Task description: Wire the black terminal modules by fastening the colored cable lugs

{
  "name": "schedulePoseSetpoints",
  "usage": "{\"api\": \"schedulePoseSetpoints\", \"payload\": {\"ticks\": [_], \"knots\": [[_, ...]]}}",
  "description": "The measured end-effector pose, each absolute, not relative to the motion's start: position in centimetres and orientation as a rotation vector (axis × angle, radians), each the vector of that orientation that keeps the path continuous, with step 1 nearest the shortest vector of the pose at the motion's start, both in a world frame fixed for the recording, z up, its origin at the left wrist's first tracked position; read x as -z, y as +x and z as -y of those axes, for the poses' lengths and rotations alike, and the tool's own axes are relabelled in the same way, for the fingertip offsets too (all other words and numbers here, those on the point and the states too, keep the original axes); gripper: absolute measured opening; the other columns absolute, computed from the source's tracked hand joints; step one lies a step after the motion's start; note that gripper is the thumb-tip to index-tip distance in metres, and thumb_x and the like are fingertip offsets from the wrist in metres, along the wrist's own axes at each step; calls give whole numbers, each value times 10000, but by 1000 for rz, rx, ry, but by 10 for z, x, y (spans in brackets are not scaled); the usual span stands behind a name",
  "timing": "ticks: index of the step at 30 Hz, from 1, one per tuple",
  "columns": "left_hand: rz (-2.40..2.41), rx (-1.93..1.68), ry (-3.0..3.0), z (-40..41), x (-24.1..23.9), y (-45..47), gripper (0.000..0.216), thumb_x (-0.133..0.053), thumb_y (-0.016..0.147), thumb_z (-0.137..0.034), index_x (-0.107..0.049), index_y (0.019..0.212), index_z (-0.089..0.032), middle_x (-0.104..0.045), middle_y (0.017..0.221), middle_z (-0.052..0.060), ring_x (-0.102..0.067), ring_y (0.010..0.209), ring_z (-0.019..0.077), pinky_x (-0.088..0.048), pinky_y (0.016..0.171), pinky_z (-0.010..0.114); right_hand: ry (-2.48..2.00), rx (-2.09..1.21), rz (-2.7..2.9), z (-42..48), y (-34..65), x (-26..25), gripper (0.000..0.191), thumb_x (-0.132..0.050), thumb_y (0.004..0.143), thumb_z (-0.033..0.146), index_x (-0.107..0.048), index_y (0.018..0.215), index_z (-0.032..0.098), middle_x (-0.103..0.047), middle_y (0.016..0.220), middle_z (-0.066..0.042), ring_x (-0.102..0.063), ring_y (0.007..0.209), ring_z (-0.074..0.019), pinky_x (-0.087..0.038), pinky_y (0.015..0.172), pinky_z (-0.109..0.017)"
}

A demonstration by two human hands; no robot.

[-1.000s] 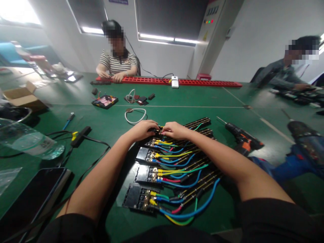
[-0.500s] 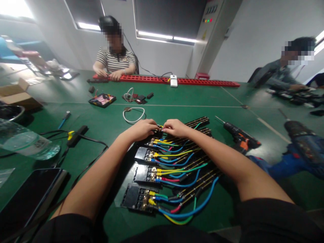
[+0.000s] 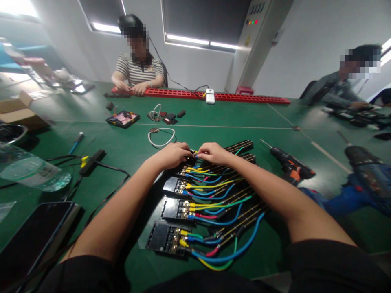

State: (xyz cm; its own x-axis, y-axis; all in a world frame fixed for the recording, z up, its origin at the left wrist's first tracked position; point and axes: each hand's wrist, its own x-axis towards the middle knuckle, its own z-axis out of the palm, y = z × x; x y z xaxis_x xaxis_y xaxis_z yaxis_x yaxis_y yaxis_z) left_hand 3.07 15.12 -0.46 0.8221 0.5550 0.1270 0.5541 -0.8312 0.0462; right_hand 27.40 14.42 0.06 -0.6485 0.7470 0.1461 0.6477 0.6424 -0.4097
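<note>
At the far end of a row of black wired modules, my left hand (image 3: 175, 156) is closed on the farthest black module (image 3: 191, 159), its fingers covering most of it. My right hand (image 3: 212, 153) meets it from the other side, thumb and fingertips pinched on a small wire end at the module's edge. Nearer to me lie several similar modules, such as the front one (image 3: 161, 237), with yellow, blue and red crimped terminals on brass contacts. Blue, yellow-green and red wires (image 3: 227, 258) run from them to long black strips with brass-coloured rails (image 3: 241, 219).
A small power screwdriver (image 3: 290, 165) and a blue drill (image 3: 363, 179) lie to the right. On the left are a plastic bottle (image 3: 36, 171), a phone (image 3: 33, 236) and black cables (image 3: 119, 169). Across the table, two people sit, one behind a long red slotted rail (image 3: 244, 97).
Both hands stay at the farthest module, with only slight finger movement. A blue spot now shows by my right fingertips. The view has shifted very slightly.
</note>
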Motion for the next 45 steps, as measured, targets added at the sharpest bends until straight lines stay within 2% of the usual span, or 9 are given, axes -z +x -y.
{"api": "schedulePoseSetpoints", "payload": {"ticks": [8, 23, 45], "knots": [[-990, -165, 2964, -151, 5, 33, 383, -587, 914, -207, -695, 1269, -303, -629, 1258, 73, -597, 1114, 259, -462, 966, 379, -1146, -496, 2549, -142, 273, -1, 146, -645, 909, 227, -755, 884, 135, -680, 822, -47, -575, 777, -153, -388, 734, -255], [-916, -118, 2949, -154, 5, 33, 404, -566, 922, -191, -662, 1311, -242, -591, 1249, 116, -563, 1093, 278, -442, 1030, 426, -1232, -247, 2731, -133, 263, -9, 173, -653, 934, 248, -778, 914, 130, -630, 813, -55, -516, 743, -155, -355, 697, -259], [-917, -163, 2943, -154, 8, 31, 393, -565, 896, -155, -669, 1267, -233, -605, 1188, 104, -566, 1065, 259, -466, 997, 403, -1424, -11, 2844, -127, 245, -6, 285, -532, 1005, 299, -762, 981, 133, -717, 976, -139, -650, 810, -207, -389, 672, -294]]}}
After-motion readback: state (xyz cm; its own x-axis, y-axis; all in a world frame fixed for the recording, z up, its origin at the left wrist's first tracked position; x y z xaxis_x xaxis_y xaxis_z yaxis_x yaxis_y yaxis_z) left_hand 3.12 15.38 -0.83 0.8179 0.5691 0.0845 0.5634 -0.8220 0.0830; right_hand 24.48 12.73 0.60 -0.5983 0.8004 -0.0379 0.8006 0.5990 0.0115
